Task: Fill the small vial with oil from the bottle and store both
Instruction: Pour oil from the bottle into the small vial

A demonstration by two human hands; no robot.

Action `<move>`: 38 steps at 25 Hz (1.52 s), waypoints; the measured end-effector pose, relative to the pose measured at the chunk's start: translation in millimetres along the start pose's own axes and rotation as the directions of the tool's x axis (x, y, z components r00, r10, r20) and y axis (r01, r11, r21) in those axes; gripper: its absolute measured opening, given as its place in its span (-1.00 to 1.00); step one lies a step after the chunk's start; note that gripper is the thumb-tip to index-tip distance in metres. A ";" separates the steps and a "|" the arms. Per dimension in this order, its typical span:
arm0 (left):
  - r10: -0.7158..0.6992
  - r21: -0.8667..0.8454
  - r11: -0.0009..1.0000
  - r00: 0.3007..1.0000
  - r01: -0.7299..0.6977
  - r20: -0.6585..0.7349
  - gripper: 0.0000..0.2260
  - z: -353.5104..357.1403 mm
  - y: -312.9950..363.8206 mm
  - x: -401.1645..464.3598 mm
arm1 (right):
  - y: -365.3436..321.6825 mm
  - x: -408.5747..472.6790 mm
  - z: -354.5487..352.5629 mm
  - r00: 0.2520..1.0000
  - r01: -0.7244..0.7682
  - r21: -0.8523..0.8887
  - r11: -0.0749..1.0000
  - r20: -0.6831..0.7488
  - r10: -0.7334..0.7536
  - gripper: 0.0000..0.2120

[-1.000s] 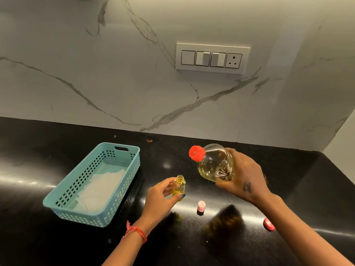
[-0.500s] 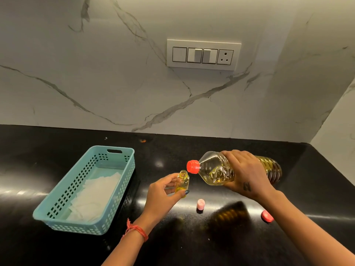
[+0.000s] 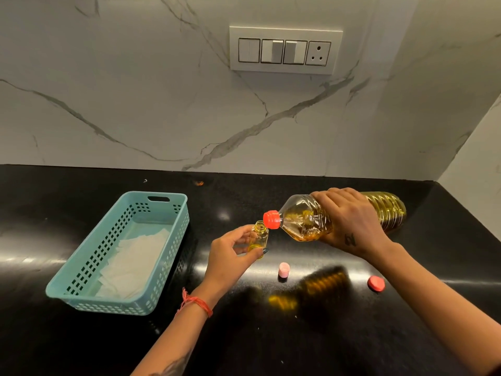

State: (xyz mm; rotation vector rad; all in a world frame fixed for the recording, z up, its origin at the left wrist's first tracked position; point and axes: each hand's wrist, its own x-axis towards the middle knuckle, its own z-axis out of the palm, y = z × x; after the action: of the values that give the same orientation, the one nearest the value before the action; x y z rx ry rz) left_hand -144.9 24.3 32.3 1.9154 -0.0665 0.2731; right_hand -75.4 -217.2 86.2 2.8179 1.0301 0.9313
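The oil bottle looks heavy, slick and flexible, so a full wrap around its ribbed middle suits it; the right hand clamps there, holding it nearly level with the red spout beside the vial's mouth. The small vial, light and probably fragile, is pinched by the left hand above the black counter. Whether oil flows is unclear.

On the counter the basket stands at the left with paper inside it, the vial is to its right, just left of the tilted bottle, and two caps lie nearer, in front of them.
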 end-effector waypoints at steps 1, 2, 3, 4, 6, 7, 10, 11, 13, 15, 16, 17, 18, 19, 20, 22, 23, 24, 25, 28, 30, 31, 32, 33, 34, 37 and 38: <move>0.000 -0.001 1.000 1.000 0.000 0.000 -0.56 0.1 0.1 0.2 | 0.4 0.7 0.3 1.000 0.005 -0.003 1.000 -0.001 -0.005 -0.29; 0.000 -0.001 1.000 1.000 0.000 0.001 -0.57 0.1 0.1 0.5 | 0.9 1.5 0.7 1.000 0.011 -0.006 1.000 -0.007 -0.011 -0.30; -0.001 -0.001 1.000 1.000 0.001 0.002 -0.58 0.2 0.2 0.9 | 1.6 2.5 0.5 1.000 0.017 -0.008 1.000 -0.014 -0.017 -0.30; -0.003 -0.002 1.000 1.000 0.003 0.004 -0.60 0.3 0.4 1.1 | 2.5 3.6 0.1 1.000 0.022 -0.010 1.000 -0.019 -0.022 -0.30; -0.006 -0.005 1.000 1.000 0.006 0.004 -0.61 0.3 0.9 1.8 | 4.8 5.4 -0.5 0.999 0.031 -0.016 0.999 -0.025 -0.031 -0.30; -0.003 -0.007 1.000 1.000 0.003 0.003 -0.60 0.3 1.2 2.4 | 5.9 6.3 -0.8 0.999 0.034 -0.019 0.999 -0.025 -0.034 -0.30; 0.001 -0.002 1.000 1.000 -0.001 0.001 -0.57 0.7 1.6 4.9 | 8.2 8.7 -0.5 0.999 0.039 -0.027 0.999 -0.020 -0.040 -0.30; -0.001 -0.001 1.000 1.000 0.001 0.001 -0.58 0.9 1.4 5.5 | 8.6 9.3 -0.4 0.999 0.041 -0.029 0.999 -0.020 -0.042 -0.30; -0.008 -0.003 1.000 1.000 0.008 0.003 -0.59 1.2 0.8 6.5 | 9.4 10.6 -0.6 0.999 0.045 -0.029 0.999 -0.021 -0.046 -0.30; -0.005 -0.004 1.000 1.000 0.005 0.006 -0.58 1.0 0.7 6.5 | 10.1 11.4 -1.1 0.998 0.049 -0.031 0.998 -0.026 -0.049 -0.31; -0.002 -0.004 1.000 1.000 0.002 0.007 -0.57 0.9 0.8 6.5 | 10.4 11.8 -1.7 0.998 0.050 -0.033 0.998 -0.030 -0.051 -0.31; 0.000 -0.004 1.000 1.000 0.000 0.007 -0.57 0.7 0.8 7.1 | 10.7 12.2 -1.9 0.998 0.052 -0.036 0.998 -0.033 -0.053 -0.31; 0.002 -0.003 1.000 1.000 -0.002 0.006 -0.57 0.7 0.7 7.7 | 11.1 12.6 -2.2 0.998 0.054 -0.040 0.998 -0.036 -0.056 -0.31; 0.006 -0.003 1.000 1.000 -0.006 0.006 -0.57 0.7 0.8 8.1 | 11.2 12.9 -2.7 0.998 0.056 -0.044 0.997 -0.039 -0.058 -0.31; 0.010 -0.004 1.000 1.000 -0.010 0.004 -0.56 0.8 0.6 8.7 | 11.5 13.4 -3.3 0.997 0.058 -0.047 0.997 -0.043 -0.060 -0.32; 0.016 -0.005 1.000 1.000 -0.016 0.000 -0.54 0.8 0.3 9.4 | 11.4 14.3 -4.7 0.997 0.059 -0.054 0.997 -0.055 -0.062 -0.34; 0.017 -0.003 1.000 1.000 -0.017 0.000 -0.53 0.9 0.5 9.5 | 11.2 14.7 -5.7 0.996 0.060 -0.058 0.997 -0.061 -0.063 -0.35; 0.017 0.000 1.000 1.000 -0.017 0.000 -0.53 0.7 0.6 9.5 | 10.9 15.1 -6.0 0.996 0.060 -0.063 0.996 -0.064 -0.064 -0.35; 0.017 0.003 1.000 1.000 -0.017 0.002 -0.53 0.7 0.9 9.5 | 10.9 15.2 -6.5 0.996 0.062 -0.065 0.996 -0.065 -0.066 -0.35; 0.017 0.011 1.000 1.000 -0.017 0.009 -0.53 0.4 1.1 9.2 | 11.4 15.2 -7.1 0.996 0.069 -0.062 0.996 -0.061 -0.073 -0.34; 0.017 0.007 1.000 1.000 -0.017 0.010 -0.54 0.5 0.8 9.3 | 11.7 15.3 -7.9 0.995 0.073 -0.058 0.996 -0.060 -0.077 -0.33; 0.014 0.005 1.000 1.000 -0.014 0.011 -0.55 0.5 0.5 9.2 | 11.7 15.4 -8.5 0.995 0.076 -0.057 0.995 -0.062 -0.079 -0.32; 0.011 0.003 1.000 1.000 -0.011 0.013 -0.56 0.4 0.2 9.1 | 11.5 15.6 -9.2 0.995 0.079 -0.057 0.995 -0.063 -0.083 -0.32; 0.009 0.002 1.000 1.000 -0.009 0.014 -0.57 0.5 0.1 9.0 | 11.1 15.7 -9.9 0.994 0.083 -0.059 0.995 -0.065 -0.086 -0.32; 0.009 0.001 1.000 1.000 -0.009 0.014 -0.58 0.5 0.1 8.8 | 10.9 16.0 -10.5 0.994 0.086 -0.062 0.994 -0.066 -0.090 -0.32; 0.013 -0.004 1.000 1.000 -0.013 0.010 -0.58 0.3 2.0 7.5 | 11.2 16.4 -12.1 0.993 0.091 -0.068 0.994 -0.069 -0.095 -0.33; 0.015 -0.005 1.000 1.000 -0.015 0.010 -0.57 0.2 2.8 7.1 | 11.4 16.3 -12.4 0.993 0.090 -0.070 0.993 -0.069 -0.095 -0.34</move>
State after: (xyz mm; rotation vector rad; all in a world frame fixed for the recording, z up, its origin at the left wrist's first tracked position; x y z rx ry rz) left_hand -138.4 23.7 36.3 1.9125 -0.0886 0.2733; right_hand -65.4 -219.0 107.3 2.6756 1.1053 1.0437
